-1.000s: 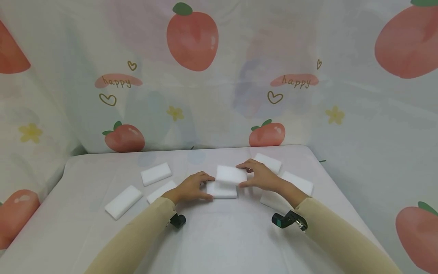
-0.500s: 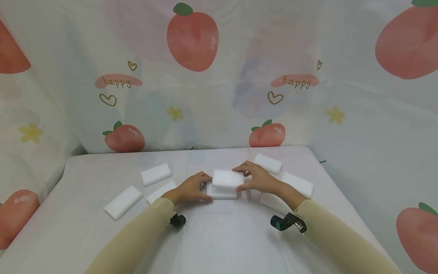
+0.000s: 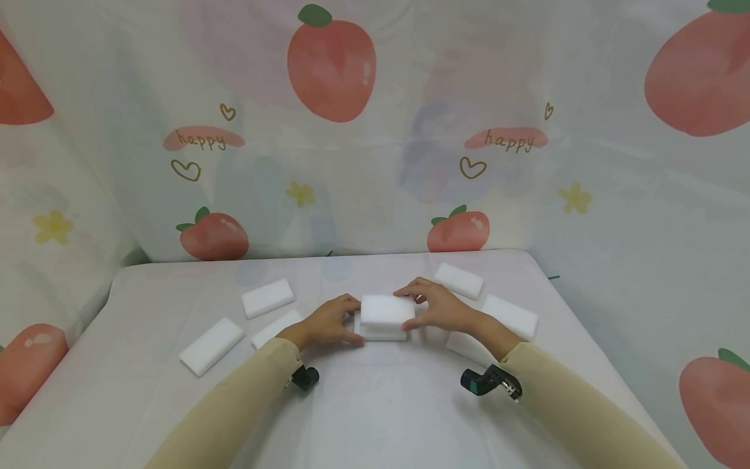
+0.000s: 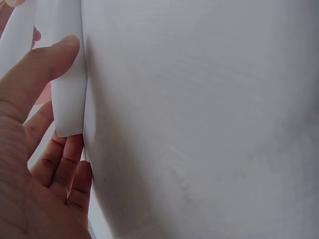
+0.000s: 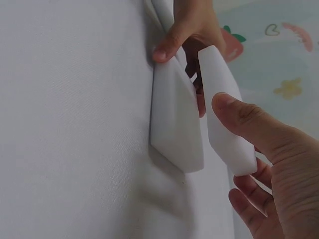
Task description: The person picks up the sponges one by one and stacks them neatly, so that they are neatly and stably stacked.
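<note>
Two white sponge-like blocks are at the middle of the table, one over the other. My left hand (image 3: 322, 322) grips the left end of the lower white block (image 5: 174, 119), thumb on its near side and fingers around the far side. That block lies flat on the cloth. Between thumb and fingers, my right hand (image 3: 442, 306) holds the upper white block (image 3: 387, 309) by its right end. In the right wrist view a narrow gap shows between the two blocks. From the head view, the upper one covers most of the lower one and sits slightly right of its left end.
To the left lie three similar blocks: a back one (image 3: 268, 298), a front one (image 3: 212, 346) and one partly behind my left wrist (image 3: 275, 327). Three more lie to the right, at the back (image 3: 459, 281), in the middle (image 3: 510, 316) and under my right forearm (image 3: 471, 348).
My right hand has brought the upper block down and a little left, closer over the lower block. The left hand has stayed in place on the lower block.
</note>
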{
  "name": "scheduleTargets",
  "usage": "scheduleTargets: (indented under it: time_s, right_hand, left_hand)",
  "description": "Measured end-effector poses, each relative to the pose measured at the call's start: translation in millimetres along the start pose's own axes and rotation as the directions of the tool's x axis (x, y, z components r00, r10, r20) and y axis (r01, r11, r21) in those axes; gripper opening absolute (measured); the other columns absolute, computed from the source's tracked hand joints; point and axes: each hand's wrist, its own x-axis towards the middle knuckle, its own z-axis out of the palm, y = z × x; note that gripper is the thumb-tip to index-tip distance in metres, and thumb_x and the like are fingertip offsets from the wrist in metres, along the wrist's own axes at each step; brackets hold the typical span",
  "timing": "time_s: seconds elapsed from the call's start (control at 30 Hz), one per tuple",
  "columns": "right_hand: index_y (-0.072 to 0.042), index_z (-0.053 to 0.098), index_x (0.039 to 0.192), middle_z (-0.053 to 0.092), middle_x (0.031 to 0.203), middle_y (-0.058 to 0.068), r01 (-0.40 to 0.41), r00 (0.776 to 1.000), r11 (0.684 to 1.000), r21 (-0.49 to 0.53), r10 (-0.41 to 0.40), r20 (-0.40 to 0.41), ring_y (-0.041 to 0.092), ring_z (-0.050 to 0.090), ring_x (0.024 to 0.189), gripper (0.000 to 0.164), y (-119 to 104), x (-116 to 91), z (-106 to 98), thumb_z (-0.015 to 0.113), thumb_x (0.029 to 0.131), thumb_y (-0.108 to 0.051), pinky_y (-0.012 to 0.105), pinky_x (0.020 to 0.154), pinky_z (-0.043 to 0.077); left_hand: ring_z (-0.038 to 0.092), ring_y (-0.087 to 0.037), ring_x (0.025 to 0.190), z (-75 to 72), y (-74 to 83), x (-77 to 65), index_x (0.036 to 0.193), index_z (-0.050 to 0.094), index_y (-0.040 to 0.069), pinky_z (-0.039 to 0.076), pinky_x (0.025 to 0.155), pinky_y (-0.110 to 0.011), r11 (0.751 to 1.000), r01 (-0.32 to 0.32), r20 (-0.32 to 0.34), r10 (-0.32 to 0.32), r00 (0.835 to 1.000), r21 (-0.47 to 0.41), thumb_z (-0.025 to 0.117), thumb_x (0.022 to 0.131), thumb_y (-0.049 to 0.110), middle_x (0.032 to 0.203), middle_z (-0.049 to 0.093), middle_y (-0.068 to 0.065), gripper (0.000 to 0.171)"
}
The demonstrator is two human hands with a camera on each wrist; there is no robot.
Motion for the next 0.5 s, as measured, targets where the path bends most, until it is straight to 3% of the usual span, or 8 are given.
scheduleTargets:
  time_s: [0.5]
  right_hand:
    - [-0.013,0.064,0.128,0.059,0.114,-0.001,0.044,0.999,0.999,0.004,-0.044,-0.001,0.018,0.054,0.106,0.065,1.0,5.7,7.5,0.088,0.072,-0.034,0.042,0.095,0.049]
  left_hand:
    - [0.055,-0.017,0.112,0.1,0.8,0.7,0.121,0.063,0.008,0.043,0.103,-0.039,1.0,-0.001,-0.007,0.0,1.0,-0.006,0.089,0.071,0.032,0.121,0.059,-0.001,0.061]
